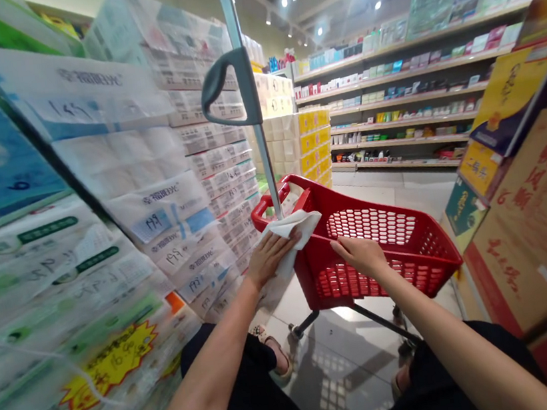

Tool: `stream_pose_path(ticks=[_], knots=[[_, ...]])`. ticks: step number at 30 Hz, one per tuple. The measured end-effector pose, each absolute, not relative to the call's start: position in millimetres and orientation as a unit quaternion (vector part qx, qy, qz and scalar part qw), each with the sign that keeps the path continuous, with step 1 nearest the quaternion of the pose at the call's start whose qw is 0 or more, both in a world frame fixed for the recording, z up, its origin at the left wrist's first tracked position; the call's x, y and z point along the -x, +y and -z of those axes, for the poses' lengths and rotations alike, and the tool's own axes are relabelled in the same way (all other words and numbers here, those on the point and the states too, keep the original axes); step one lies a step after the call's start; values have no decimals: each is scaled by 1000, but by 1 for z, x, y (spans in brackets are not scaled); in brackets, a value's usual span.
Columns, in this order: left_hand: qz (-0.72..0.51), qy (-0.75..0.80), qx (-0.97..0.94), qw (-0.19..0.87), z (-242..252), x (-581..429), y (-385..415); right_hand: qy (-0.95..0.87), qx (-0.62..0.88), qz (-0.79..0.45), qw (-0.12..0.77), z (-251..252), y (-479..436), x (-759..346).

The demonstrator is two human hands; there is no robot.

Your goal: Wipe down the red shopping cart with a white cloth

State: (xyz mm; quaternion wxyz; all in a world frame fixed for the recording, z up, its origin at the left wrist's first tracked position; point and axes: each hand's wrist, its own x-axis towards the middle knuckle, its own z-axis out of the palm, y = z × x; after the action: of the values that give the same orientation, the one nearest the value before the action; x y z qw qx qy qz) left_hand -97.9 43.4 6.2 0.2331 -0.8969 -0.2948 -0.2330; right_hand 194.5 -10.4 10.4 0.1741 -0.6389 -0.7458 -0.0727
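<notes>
A red plastic shopping cart (pixel 376 260) with perforated walls stands in front of me on dark legs with casters. My left hand (pixel 271 257) lies over a white cloth (pixel 301 226), pressing it against the cart's near left corner by the handle end. The fingers are stretched forward on the cloth, and part of it hangs below the hand. With my right hand (pixel 361 255) I grip the near top rim of the basket, fingers curled over the edge. A metal pole with a grey loop handle (pixel 228 90) rises from the cart's left end.
Wrapped tissue packs (pixel 182 244) are stacked high close on my left. Cardboard cartons (pixel 531 211) stand on the right. Shelves of small boxed goods (pixel 390 99) line the back, beyond yellow and white packs (pixel 313 146). Pale floor tiles (pixel 339 364) lie under the cart.
</notes>
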Motion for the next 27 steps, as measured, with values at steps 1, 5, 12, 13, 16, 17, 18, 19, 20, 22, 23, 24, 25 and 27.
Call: stream_pose_path(ticks=[1, 5, 12, 13, 16, 17, 18, 19, 20, 22, 23, 24, 25, 27], knots=[[242, -313, 888, 233, -6, 106, 44, -746, 638, 70, 174, -11, -10, -194], [285, -390, 847, 221, -4, 122, 48, -748, 638, 65, 174, -12, -10, -189], [362, -409, 806, 229, -35, 102, 66, -761, 620, 75, 175, -12, -4, -182], [355, -401, 813, 228, -43, 101, 70, -762, 619, 75, 175, -11, -4, -182], [306, -370, 853, 207, -65, 103, 84, -764, 615, 81, 177, -10, -5, -186], [288, -357, 867, 194, -71, 106, 88, -765, 613, 83, 178, -9, -5, -188], [275, -344, 880, 178, -76, 108, 90, -766, 612, 86, 179, -8, -6, -190], [266, -331, 891, 162, -80, 111, 92, -766, 610, 89, 179, -7, -6, -193], [265, -319, 898, 145, -84, 113, 93, -767, 609, 91, 180, -7, -7, -196], [276, -304, 905, 115, -86, 116, 94, -768, 607, 92, 182, -6, -7, -203], [287, -301, 903, 104, -86, 116, 93, -768, 607, 91, 183, -6, -6, -206], [302, -302, 899, 95, -85, 115, 92, -768, 607, 89, 183, -6, -6, -209], [318, -306, 893, 89, -83, 113, 91, -768, 608, 87, 183, -6, -5, -212], [355, -319, 875, 88, -77, 106, 88, -767, 609, 86, 184, -6, -4, -219]])
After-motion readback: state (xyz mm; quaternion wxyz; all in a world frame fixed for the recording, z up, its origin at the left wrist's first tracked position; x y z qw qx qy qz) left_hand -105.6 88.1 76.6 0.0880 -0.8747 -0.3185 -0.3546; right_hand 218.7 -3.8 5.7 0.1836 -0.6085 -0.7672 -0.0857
